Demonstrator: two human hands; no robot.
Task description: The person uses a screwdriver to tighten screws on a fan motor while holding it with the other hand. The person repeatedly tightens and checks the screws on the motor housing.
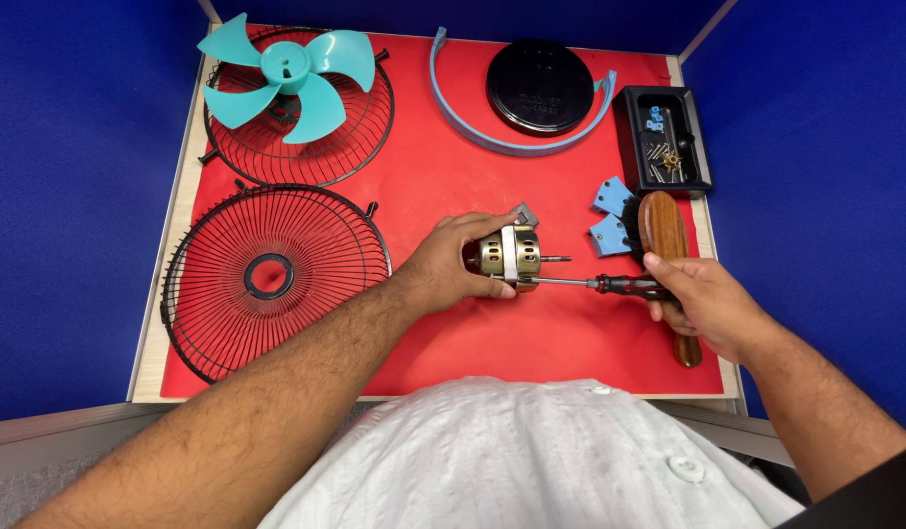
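**Fan motor held, screwdriver tip at its casing**

I see the left hand (451, 266) wrapped around a small brass-coloured fan motor (507, 255) near the middle of the red mat (492, 333), fingers curled over its top and thumb under, shaft pointing right. The right hand (696, 304) is closed on the dark handle of a screwdriver (610, 285); its thin shank runs left and the tip meets the motor's lower edge. Just behind the right hand lies a wooden-backed brush (666, 245), with 2 blue plastic pieces (610, 217) beside it. A black tray (662, 139) with screws sits far right. Further back: a black round cover (539, 86) and a blue ring strip (517, 132). On the left, 2 black wire grilles (272, 279), the far one carrying a teal fan blade (286, 76).
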